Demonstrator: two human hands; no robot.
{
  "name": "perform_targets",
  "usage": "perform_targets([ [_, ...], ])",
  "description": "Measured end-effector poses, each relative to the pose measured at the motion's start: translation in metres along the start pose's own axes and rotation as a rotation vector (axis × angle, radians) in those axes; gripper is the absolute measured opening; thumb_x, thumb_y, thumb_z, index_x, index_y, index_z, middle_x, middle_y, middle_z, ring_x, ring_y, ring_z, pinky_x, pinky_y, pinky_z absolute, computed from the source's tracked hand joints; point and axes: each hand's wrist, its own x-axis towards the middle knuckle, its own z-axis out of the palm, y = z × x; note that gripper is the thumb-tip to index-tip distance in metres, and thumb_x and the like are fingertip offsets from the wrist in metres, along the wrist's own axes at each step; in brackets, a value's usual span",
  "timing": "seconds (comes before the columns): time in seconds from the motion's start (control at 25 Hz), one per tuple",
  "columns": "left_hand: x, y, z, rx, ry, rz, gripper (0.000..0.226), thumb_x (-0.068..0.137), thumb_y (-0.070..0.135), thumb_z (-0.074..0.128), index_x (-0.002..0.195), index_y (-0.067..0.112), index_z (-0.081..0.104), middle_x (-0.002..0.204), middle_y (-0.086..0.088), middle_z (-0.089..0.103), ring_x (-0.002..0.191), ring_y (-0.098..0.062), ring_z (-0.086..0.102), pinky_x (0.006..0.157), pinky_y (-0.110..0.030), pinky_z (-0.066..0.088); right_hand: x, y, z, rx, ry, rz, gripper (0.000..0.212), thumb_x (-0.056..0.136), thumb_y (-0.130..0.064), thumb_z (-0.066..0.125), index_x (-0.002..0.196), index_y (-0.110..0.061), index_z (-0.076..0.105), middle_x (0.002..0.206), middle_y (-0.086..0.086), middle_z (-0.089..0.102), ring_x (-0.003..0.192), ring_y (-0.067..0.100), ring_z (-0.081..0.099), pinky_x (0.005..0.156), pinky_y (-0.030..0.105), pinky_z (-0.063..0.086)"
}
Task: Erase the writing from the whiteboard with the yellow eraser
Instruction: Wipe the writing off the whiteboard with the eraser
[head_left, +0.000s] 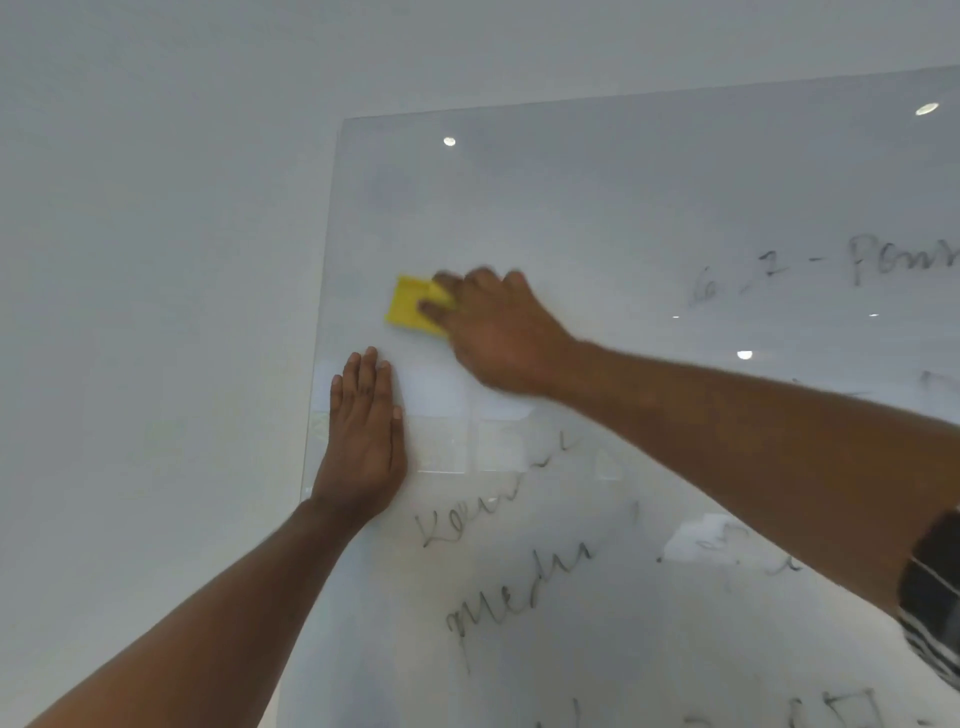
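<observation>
A glossy glass whiteboard (597, 197) hangs on the wall and fills the right part of the view. My right hand (498, 332) grips the yellow eraser (410, 306) and presses it flat against the board near its upper left area; the hand is blurred. My left hand (366, 431) lies flat on the board by its left edge, fingers together and pointing up, holding nothing. Black handwriting (509, 592) covers the lower middle of the board, and more writing (852, 270) sits at the right. The patch around the eraser looks wiped.
A plain pale wall (156, 260) lies to the left of and above the board. Ceiling lights reflect as bright spots (450, 141) in the glass. A dark striped sleeve (935, 587) shows at the right edge.
</observation>
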Motion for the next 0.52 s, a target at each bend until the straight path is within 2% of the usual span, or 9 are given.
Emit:
perform_targets([
  [0.08, -0.003, 0.001, -0.002, -0.014, -0.001, -0.025, 0.056, 0.103, 0.011, 0.032, 0.154, -0.009, 0.024, 0.165, -0.026, 0.018, 0.156, -0.04, 0.01, 0.128, -0.06, 0.01, -0.048, -0.015, 0.003, 0.01, -0.041, -0.178, 0.051, 0.099, -0.029, 0.048, 0.15, -0.026, 0.05, 0.161, 0.01, 0.044, 0.128, 0.035, 0.055, 0.091, 0.044, 0.042],
  [0.16, -0.007, 0.001, -0.003, -0.008, -0.026, -0.029, 0.057, 0.103, 0.012, 0.03, 0.155, -0.009, 0.022, 0.166, -0.025, 0.015, 0.157, -0.039, 0.007, 0.129, -0.057, 0.007, -0.079, -0.002, 0.002, -0.045, -0.085, -0.211, 0.05, 0.099, -0.029, 0.049, 0.15, -0.027, 0.051, 0.16, 0.008, 0.045, 0.128, 0.034, 0.056, 0.09, 0.043, 0.043],
  [0.2, -0.008, 0.0, -0.003, -0.001, -0.042, -0.028, 0.058, 0.104, 0.015, 0.029, 0.157, -0.007, 0.019, 0.168, -0.023, 0.012, 0.157, -0.036, 0.004, 0.13, -0.055, 0.005, -0.084, 0.015, 0.001, -0.077, -0.08, -0.115, 0.052, 0.098, -0.029, 0.05, 0.151, -0.028, 0.049, 0.162, 0.008, 0.043, 0.13, 0.035, 0.054, 0.091, 0.044, 0.042],
  [0.32, -0.011, -0.007, -0.005, 0.016, -0.08, -0.01, 0.059, 0.106, 0.02, 0.025, 0.159, -0.003, 0.014, 0.17, -0.018, 0.006, 0.159, -0.03, -0.003, 0.131, -0.05, 0.002, -0.089, 0.055, -0.007, -0.038, 0.077, 0.45, 0.056, 0.094, -0.025, 0.054, 0.15, -0.025, 0.048, 0.16, 0.01, 0.042, 0.127, 0.039, 0.051, 0.09, 0.046, 0.04],
  [0.36, -0.012, -0.008, -0.006, 0.017, -0.09, -0.005, 0.059, 0.106, 0.021, 0.024, 0.159, -0.002, 0.012, 0.17, -0.017, 0.005, 0.159, -0.029, -0.004, 0.131, -0.049, 0.001, -0.089, 0.049, -0.008, -0.023, 0.13, 0.59, 0.056, 0.093, -0.025, 0.054, 0.149, -0.024, 0.049, 0.158, 0.01, 0.044, 0.124, 0.039, 0.052, 0.089, 0.046, 0.04],
  [0.4, -0.012, -0.008, -0.006, 0.014, -0.097, -0.005, 0.059, 0.106, 0.022, 0.023, 0.159, -0.002, 0.012, 0.17, -0.016, 0.005, 0.159, -0.029, -0.005, 0.131, -0.048, 0.001, -0.091, 0.031, -0.004, -0.031, 0.15, 0.642, 0.056, 0.091, -0.024, 0.055, 0.147, -0.023, 0.05, 0.156, 0.011, 0.046, 0.12, 0.039, 0.054, 0.087, 0.045, 0.041],
  [0.44, -0.013, -0.008, -0.007, 0.012, -0.102, -0.009, 0.059, 0.106, 0.022, 0.023, 0.159, -0.002, 0.011, 0.17, -0.016, 0.004, 0.159, -0.029, -0.005, 0.131, -0.049, 0.001, -0.098, 0.005, 0.005, -0.049, 0.153, 0.602, 0.056, 0.088, -0.023, 0.055, 0.144, -0.024, 0.053, 0.153, 0.012, 0.05, 0.115, 0.039, 0.057, 0.084, 0.044, 0.042],
  [0.52, -0.014, -0.007, -0.007, 0.011, -0.105, -0.014, 0.059, 0.106, 0.021, 0.024, 0.159, -0.003, 0.013, 0.17, -0.019, 0.006, 0.159, -0.031, -0.003, 0.131, -0.051, 0.003, -0.131, -0.063, 0.025, -0.036, 0.132, 0.288, 0.056, 0.085, -0.022, 0.051, 0.14, -0.026, 0.058, 0.147, 0.013, 0.058, 0.107, 0.035, 0.063, 0.081, 0.04, 0.043],
])
